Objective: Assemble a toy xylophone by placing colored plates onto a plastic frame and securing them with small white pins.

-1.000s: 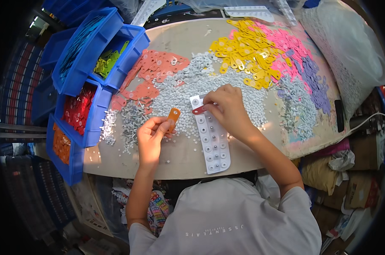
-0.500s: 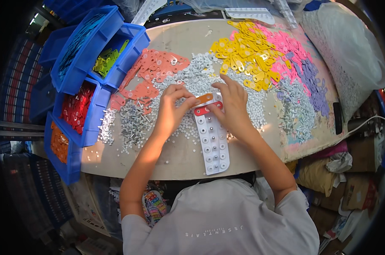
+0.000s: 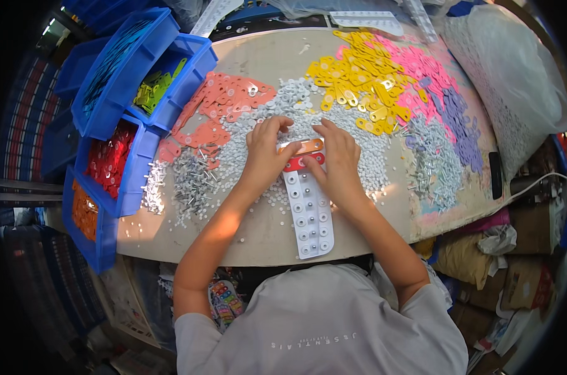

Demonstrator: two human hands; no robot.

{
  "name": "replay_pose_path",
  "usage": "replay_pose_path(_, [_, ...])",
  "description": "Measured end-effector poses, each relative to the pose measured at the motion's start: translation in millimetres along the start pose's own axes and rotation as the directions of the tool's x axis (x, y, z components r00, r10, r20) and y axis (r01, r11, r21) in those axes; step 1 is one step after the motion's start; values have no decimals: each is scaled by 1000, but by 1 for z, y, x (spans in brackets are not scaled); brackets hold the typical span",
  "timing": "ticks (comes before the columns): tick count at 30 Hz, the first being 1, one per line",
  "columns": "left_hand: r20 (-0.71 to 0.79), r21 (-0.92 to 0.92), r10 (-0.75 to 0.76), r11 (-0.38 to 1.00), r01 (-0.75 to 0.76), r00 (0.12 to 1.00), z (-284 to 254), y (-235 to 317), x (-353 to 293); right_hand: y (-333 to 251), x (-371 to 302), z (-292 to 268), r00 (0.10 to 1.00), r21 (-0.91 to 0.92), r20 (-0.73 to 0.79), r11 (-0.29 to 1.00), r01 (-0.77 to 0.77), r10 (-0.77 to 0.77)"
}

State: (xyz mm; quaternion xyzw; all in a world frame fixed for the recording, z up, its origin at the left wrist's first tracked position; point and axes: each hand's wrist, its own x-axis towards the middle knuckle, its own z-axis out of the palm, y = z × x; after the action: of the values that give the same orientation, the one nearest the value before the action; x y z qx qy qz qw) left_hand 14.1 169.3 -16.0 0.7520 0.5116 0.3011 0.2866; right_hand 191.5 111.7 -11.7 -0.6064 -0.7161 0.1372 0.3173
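A long white strip-shaped holder [image 3: 306, 219] lies upright in front of me, with white round caps and metal pins in rows. Across its far end sits a flat orange tab [image 3: 309, 147] with holes, and just nearer a red tab [image 3: 293, 164]. My left hand [image 3: 266, 153] is at the left side, its thumb tip touching the orange tab's left end and its other fingers curled but apart from the thumb. My right hand [image 3: 341, 159] spans the right side, thumb on the red tab, fingers spread beyond the strip's far end.
White caps [image 3: 227, 150] surround the hands. Salmon tabs [image 3: 233, 97], yellow tabs [image 3: 364, 69], pink tabs [image 3: 421, 62] and purple tabs [image 3: 461, 131] lie in piles, with metal pins [image 3: 196, 172] and more pins [image 3: 436, 165]. Blue bins [image 3: 130, 181] stand left; a plastic sack [image 3: 508, 81] right.
The orange tab, earlier slanted in my left fingers, now lies more level across the strip's far end. My left index finger has come away from the thumb.
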Motion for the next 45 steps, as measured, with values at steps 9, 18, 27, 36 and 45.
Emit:
replay_pose_path(9, [-571,417,427,887,-200,701,-147,-39,38,6,0,-8,999,38,-35,999,-7,8])
replay_pose_path(18, [-441,470,-33,843,262,897,-397,-209,66,-52,31,-13,964,61,-33,962,266,-265])
replay_pose_path(27, [-33,235,-567,796,558,823,-410,-233,93,-129,161,59,814,155,103,818,554,-572])
replay_pose_path(36, [-99,139,-497,851,506,862,-393,-225,95,-141,341,193,817,-96,510,926,365,-270])
replay_pose_path(45, [-394,-241,-381,921,306,837,-392,-192,80,-155,362,241,609,-290,779,776,560,-148])
